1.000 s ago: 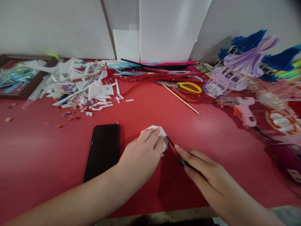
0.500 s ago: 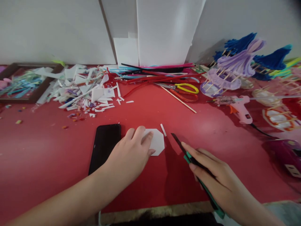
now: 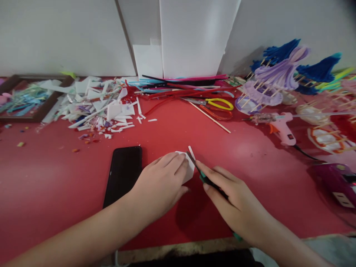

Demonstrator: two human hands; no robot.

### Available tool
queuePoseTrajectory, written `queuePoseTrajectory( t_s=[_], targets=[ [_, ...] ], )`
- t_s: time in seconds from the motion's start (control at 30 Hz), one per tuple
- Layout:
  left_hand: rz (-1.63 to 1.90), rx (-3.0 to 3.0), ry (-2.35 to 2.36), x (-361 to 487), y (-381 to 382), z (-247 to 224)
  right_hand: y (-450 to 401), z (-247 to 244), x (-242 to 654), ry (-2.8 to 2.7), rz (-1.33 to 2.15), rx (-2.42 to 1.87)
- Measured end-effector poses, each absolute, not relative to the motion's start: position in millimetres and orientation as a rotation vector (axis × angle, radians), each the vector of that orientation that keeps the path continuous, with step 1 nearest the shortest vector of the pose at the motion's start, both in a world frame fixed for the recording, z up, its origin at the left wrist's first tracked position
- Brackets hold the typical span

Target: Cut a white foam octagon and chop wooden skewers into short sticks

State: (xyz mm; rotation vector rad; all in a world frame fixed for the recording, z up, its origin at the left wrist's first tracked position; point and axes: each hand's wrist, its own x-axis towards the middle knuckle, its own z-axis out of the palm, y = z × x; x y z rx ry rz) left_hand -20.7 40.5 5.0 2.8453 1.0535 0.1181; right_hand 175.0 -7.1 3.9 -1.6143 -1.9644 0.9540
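A small white piece with cut corners (image 3: 189,171) lies flat on the red table (image 3: 167,129). My left hand (image 3: 164,181) rests over its left part, fingers spread and pressing it down, and hides much of it. My right hand (image 3: 230,196) is closed round a green and black cutter knife (image 3: 213,184). The knife's dark blade lies at the upper right edge of the white piece. Just beyond the blade is a thin white strip (image 3: 191,152). A black phone (image 3: 124,174) lies to the left, partly behind my left forearm.
White scraps (image 3: 97,105) pile up at the back left beside a brown frame (image 3: 39,118). Pipe cleaners (image 3: 178,89), yellow-handled scissors (image 3: 221,104) and a stick (image 3: 210,117) lie behind. A pink glue gun (image 3: 286,129) and fabric dresses on sticks (image 3: 278,74) stand right.
My right hand has moved left with the knife, bringing the blade onto the white piece's edge. My left hand has shifted slightly right and covers more of the piece.
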Motion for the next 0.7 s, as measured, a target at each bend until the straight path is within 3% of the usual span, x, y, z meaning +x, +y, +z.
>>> queuePoseTrajectory(
  t_s=[0.7],
  targets=[
    [0.059,2.998,1.002,-14.7,41.6,-1.0,0.7,6.0,175.5,-1.924,1.104,-1.646]
  ],
)
